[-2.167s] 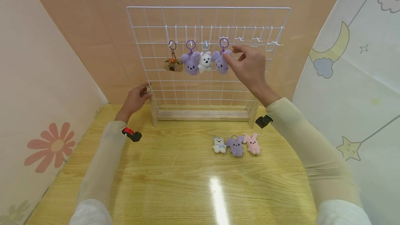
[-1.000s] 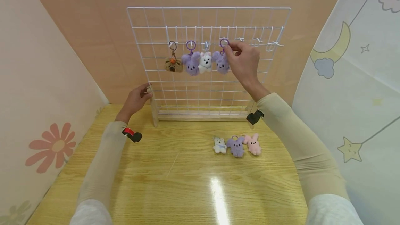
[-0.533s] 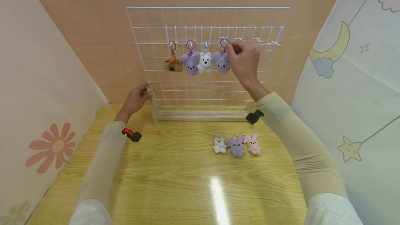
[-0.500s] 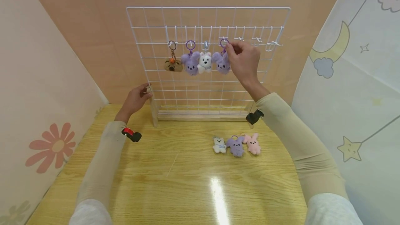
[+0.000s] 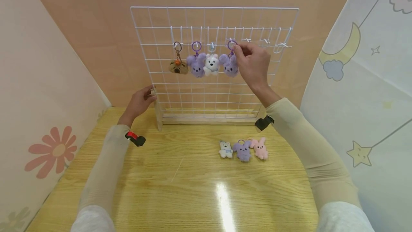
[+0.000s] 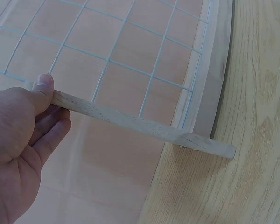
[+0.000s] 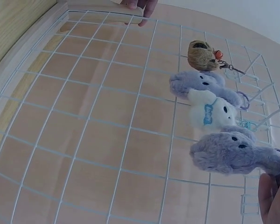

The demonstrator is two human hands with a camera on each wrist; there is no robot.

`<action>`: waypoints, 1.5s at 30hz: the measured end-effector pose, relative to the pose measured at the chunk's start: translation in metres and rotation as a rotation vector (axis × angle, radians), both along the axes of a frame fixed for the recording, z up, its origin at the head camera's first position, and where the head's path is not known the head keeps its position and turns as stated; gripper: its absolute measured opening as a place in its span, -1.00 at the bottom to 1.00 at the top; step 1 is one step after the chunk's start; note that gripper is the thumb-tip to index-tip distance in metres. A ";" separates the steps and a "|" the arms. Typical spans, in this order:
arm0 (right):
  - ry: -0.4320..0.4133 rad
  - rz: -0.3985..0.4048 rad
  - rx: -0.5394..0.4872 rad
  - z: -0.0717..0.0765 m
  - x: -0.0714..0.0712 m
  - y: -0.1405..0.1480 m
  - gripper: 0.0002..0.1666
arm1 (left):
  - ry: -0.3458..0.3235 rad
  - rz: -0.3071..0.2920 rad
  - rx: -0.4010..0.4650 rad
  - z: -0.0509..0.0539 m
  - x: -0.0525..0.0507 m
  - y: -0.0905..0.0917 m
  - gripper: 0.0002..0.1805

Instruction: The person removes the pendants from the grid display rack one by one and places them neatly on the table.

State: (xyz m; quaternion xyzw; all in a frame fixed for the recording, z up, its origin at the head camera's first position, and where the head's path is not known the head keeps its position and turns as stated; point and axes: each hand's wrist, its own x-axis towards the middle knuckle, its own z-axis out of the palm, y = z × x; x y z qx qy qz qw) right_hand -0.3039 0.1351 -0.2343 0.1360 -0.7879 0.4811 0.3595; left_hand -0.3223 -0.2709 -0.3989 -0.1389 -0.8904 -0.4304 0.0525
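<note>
My right hand (image 5: 255, 63) pinches the purple ring (image 5: 232, 44) of a purple plush keychain (image 5: 229, 66), thumb and fingertips at the ring's right side. The ring is at a white hook on a wire grid rack (image 5: 206, 92); in the right wrist view the fingers are cut off by the edge. Left of this keychain hang a white dog keychain (image 5: 211, 63), another purple keychain (image 5: 197, 65) and a brown one (image 5: 178, 66). My left hand (image 5: 138, 103) grips the rack's wooden side post (image 6: 130, 122), thumb on one side and fingers on the other.
White hooks (image 5: 265, 41) to the right on the grid carry no keychains. On the wooden table (image 5: 154, 189), front right of the rack, lie a white dog keychain (image 5: 226, 150), a purple keychain (image 5: 243, 151) and a pink bunny keychain (image 5: 260, 149).
My right hand has moved left from beside the keychain and taken its ring between thumb and fingers. Since then, hand and keychain have shifted slightly right. My left hand has stayed on the post.
</note>
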 end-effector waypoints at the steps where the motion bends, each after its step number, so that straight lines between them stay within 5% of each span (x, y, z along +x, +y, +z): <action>1: 0.001 0.000 0.000 0.000 0.001 0.000 -0.69 | -0.003 0.003 0.003 0.000 0.000 0.000 -0.32; 18: 0.043 0.022 0.021 -0.006 0.023 0.002 -0.73 | 0.008 0.021 -0.010 -0.001 -0.001 -0.002 -0.33; 32: 0.028 0.071 0.038 -0.032 0.044 -0.001 -0.71 | 0.050 0.002 -0.006 -0.001 -0.001 0.000 -0.35; 45: 0.068 0.152 0.033 -0.058 0.058 -0.007 -0.75 | 0.022 -0.001 0.011 -0.001 -0.001 0.000 -0.33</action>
